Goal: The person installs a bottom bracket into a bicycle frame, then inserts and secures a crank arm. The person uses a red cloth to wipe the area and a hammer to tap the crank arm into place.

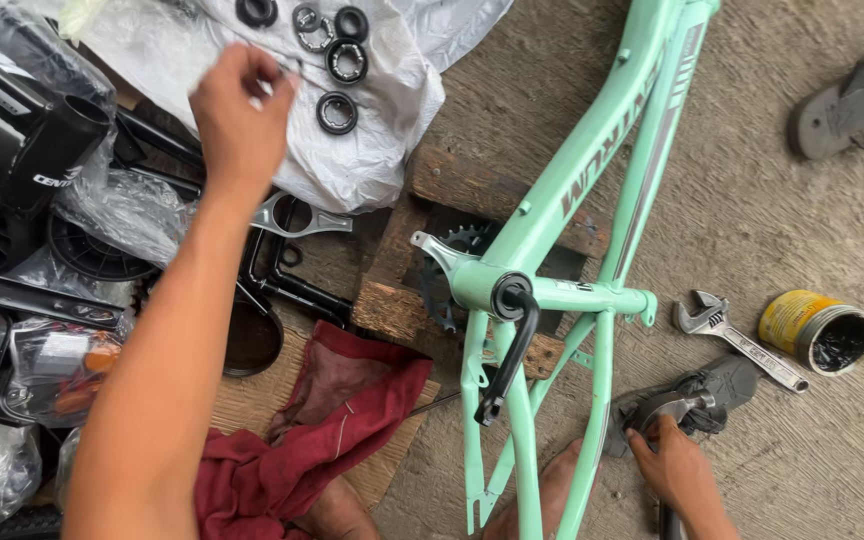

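My left hand (242, 115) reaches up to a white plastic sheet (372, 160) that carries several black bearing rings (337, 112). Its fingers are bunched at the sheet's edge, and what they pinch is hidden. My right hand (677, 470) grips a grey metal tool (680, 408) on the ground beside a mint-green bicycle frame (592, 170). The frame lies across a wooden block (402, 290). A black crank arm (512, 350) sticks out of its bottom bracket, with a toothed chainring (457, 242) behind it.
An adjustable wrench (737, 340) and an open yellow grease tin (820, 330) lie to the right on concrete. A red rag (322, 430) lies beside my bare foot (547, 490). Black bicycle parts in plastic wrap (42, 200) crowd the left. A sandal (857, 95) sits top right.
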